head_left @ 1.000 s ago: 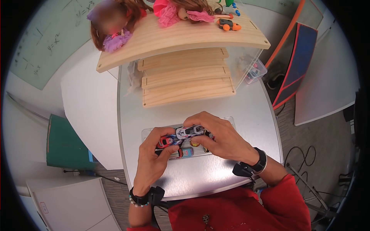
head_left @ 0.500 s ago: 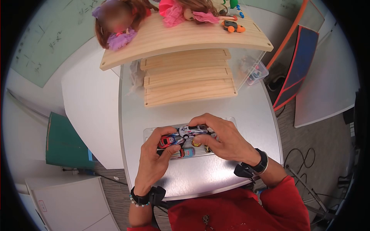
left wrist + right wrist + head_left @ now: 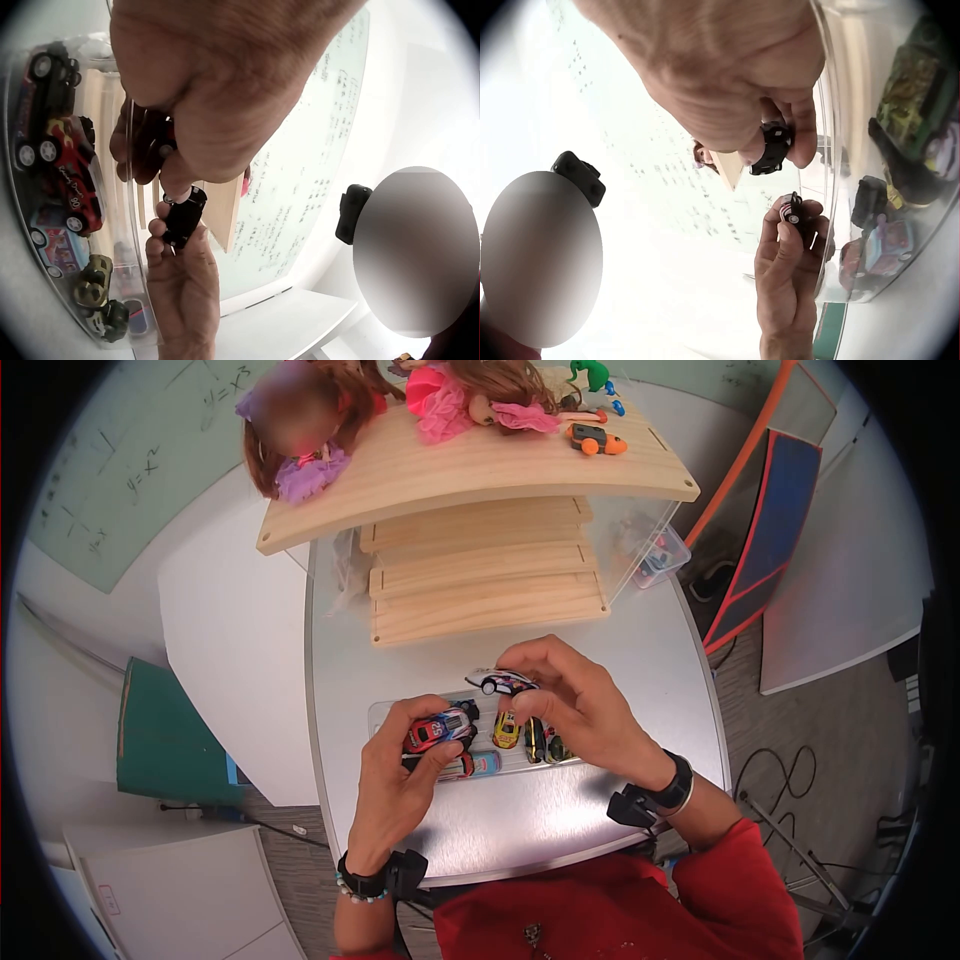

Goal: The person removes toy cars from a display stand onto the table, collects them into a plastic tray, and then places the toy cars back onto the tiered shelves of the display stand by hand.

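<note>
In the head view the left hand grips a red, white and blue toy car over the left part of a clear tray. The right hand pinches a white toy car between thumb and fingers, raised above the tray's back edge; its dark underside shows in the left wrist view. A yellow car, a black and gold car and a light blue vehicle lie in the tray. A red car shows there in the left wrist view.
Behind the tray stand stepped wooden shelves under a raised wooden board holding dolls and an orange-black toy. A clear box sits at the back right of the metallic table.
The right hand has lifted the white car up and away from the left hand's car, and tilted it. The yellow and black-gold cars are now more exposed. The left hand has barely moved.
</note>
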Demonstrator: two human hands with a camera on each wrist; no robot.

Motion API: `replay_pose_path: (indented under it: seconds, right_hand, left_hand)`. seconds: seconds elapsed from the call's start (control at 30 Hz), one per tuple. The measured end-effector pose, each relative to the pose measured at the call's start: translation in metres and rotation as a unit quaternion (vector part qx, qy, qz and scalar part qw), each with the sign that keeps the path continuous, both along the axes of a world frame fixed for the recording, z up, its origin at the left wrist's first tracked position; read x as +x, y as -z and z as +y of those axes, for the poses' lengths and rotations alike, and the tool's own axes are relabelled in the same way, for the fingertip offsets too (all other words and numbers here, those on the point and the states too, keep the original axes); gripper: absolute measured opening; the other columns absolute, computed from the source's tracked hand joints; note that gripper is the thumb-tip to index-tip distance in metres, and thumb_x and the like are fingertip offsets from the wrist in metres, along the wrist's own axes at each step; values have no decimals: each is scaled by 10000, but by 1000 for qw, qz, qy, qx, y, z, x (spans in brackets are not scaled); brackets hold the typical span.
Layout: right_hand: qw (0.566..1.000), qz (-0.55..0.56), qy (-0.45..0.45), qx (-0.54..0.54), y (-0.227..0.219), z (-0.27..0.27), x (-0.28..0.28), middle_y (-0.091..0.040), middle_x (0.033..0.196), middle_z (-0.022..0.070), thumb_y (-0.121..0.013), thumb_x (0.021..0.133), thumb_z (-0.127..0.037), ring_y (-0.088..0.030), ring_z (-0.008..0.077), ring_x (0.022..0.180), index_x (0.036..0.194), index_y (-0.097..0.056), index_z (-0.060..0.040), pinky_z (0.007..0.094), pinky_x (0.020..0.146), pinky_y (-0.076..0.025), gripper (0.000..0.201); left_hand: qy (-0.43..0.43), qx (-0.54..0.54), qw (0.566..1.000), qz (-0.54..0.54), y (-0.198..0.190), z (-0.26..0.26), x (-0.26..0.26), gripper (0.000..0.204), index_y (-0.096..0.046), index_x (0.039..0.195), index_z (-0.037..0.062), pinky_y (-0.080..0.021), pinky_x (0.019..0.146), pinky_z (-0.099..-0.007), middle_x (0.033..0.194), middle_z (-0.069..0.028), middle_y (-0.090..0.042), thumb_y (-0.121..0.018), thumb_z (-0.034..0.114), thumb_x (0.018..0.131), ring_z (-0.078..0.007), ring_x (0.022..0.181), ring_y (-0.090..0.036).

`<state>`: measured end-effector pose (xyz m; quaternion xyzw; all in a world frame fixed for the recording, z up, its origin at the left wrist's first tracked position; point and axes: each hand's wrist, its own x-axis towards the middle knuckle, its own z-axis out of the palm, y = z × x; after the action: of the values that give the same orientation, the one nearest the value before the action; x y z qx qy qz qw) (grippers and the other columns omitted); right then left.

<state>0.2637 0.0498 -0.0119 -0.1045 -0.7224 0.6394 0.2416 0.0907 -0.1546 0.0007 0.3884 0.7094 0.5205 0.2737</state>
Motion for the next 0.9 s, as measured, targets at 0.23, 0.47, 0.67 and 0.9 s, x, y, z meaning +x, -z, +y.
replay_pose_path:
  seconds: [0.23, 0.47, 0.67, 0.9]
  right_hand:
    - [985, 21, -34, -166, -4, 13, 0, -771, 1226, 142, -547, 1277, -309, -761, 172, 1000, 1472, -605, 25, 319, 865, -638, 391]
    - [963, 18, -17, -269, -2, 20, 5, -780, 1205, 176, -523, 1285, -258, -717, 132, 914, 1411, -582, -38, 302, 796, -604, 261]
    - [954, 30, 5, -297, -6, 17, 2, -788, 1179, 177, -478, 1298, -279, -694, 116, 917, 1411, -578, -60, 287, 796, -573, 266]
    - [942, 58, -48, -326, -1, 23, 4, -796, 1165, 158, -441, 1301, -421, -648, 105, 854, 1411, -601, -70, 257, 721, -482, 401]
  left_hand:
    - [7, -23, 1000, 11, -6, 2, 2, 394, -704, 1390, 13, -627, 975, -351, 1185, -139, -838, -868, 59, 1035, -227, 1071, -821]
    - [15, -31, 999, 15, -9, 2, 3, 388, -702, 1379, 7, -632, 967, -359, 1186, -149, -829, -866, 39, 1028, -240, 1068, -827]
    - [22, -7, 998, 62, -6, 3, 3, 389, -704, 1380, 5, -630, 959, -359, 1195, -154, -824, -863, 29, 1026, -240, 1052, -823]
    - [15, -27, 998, 58, -8, 3, 4, 402, -711, 1379, 5, -625, 977, -367, 1207, -160, -824, -866, 21, 1008, -255, 1065, -815]
